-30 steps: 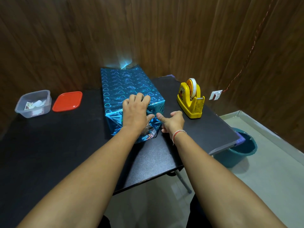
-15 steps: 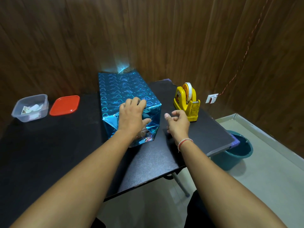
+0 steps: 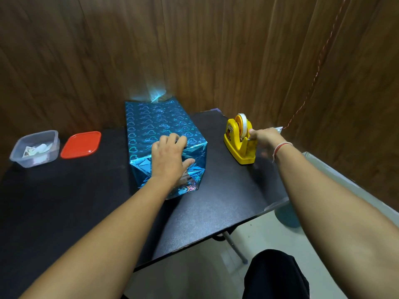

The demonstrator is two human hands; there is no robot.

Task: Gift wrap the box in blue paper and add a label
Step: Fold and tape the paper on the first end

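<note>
The box, wrapped in shiny blue heart-print paper, lies lengthwise on the black table. My left hand presses flat on its near end, fingers on the top and thumb on the folded end flaps. At the yellow tape dispenser to the right of the box, my right hand pinches the tape where it reaches the cutter. The white tape roll sits on top of the dispenser.
A clear plastic container with small paper pieces and its red lid sit at the table's far left. Wooden walls close in behind and to the right. A teal bucket stands on the floor beyond the table's right edge.
My right hand has left the box's near end and moved right to the tape dispenser, where it now pinches the tape. My left hand stays pressed on the box.
</note>
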